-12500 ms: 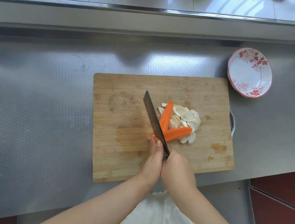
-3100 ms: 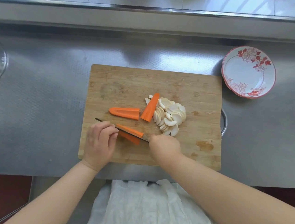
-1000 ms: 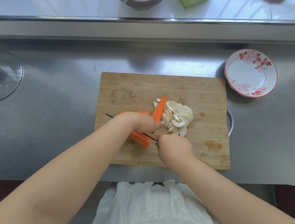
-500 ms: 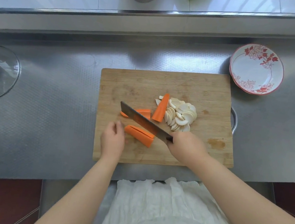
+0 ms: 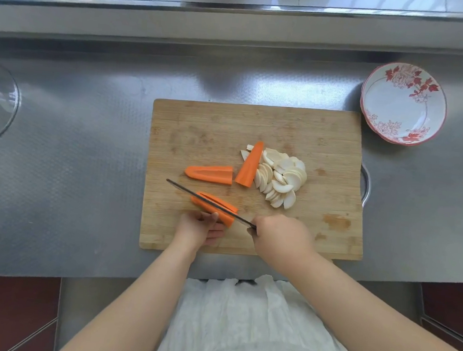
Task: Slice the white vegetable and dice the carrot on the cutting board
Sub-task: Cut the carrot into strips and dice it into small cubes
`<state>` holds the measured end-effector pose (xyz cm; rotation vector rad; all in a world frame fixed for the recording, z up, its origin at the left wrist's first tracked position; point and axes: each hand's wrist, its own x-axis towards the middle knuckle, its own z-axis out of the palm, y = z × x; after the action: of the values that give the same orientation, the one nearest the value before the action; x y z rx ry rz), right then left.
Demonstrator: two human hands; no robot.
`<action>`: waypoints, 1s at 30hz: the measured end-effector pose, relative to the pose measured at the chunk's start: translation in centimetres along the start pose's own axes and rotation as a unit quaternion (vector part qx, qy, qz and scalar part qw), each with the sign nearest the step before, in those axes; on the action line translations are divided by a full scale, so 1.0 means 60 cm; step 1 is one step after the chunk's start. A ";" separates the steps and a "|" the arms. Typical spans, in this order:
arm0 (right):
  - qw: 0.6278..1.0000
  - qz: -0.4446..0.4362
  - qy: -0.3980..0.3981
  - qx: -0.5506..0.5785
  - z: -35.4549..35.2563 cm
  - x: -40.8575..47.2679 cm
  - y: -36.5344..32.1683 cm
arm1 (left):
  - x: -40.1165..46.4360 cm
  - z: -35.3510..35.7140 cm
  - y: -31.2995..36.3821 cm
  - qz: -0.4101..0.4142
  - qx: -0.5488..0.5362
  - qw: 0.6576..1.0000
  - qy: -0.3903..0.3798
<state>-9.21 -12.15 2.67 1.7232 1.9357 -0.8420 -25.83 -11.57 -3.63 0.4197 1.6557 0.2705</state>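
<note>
Since half a second ago the knife (image 5: 208, 202) has been brought down edge-on along the near carrot piece (image 5: 216, 208), lengthwise. That piece is steadied by the left hand (image 5: 200, 230), fingertips (image 5: 214, 218) pressed against its near side. The handle is gripped in the right hand (image 5: 278, 236), fingers wrapped round it. Two more carrot pieces (image 5: 211, 173) and the white slices (image 5: 283, 177) are left beyond the fingers on the cutting board (image 5: 325, 144). A flowered bowl (image 5: 403, 103) is parked just beside it.
</note>
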 end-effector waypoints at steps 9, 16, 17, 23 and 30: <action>1.000 0.020 -0.012 0.000 0.013 0.005 0.000 | 0.001 0.004 -0.004 0.008 -0.029 1.000 0.008; 0.999 0.019 0.007 0.034 0.014 -0.002 0.005 | 0.000 0.007 -0.007 0.017 -0.039 0.999 0.030; 0.999 0.020 0.008 0.042 0.014 -0.003 0.006 | -0.001 0.007 -0.007 0.027 -0.046 0.997 0.051; 0.995 0.036 0.030 0.084 0.008 -0.009 0.014 | 0.007 0.003 -0.004 0.046 -0.060 0.990 0.117; 0.985 0.084 0.056 0.140 0.000 -0.013 0.032 | 0.006 -0.021 -0.037 0.435 0.456 0.750 0.201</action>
<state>-7.20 -12.65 2.86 2.1054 1.7762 -1.0131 -27.34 -13.36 -4.69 2.0282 1.8159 0.2129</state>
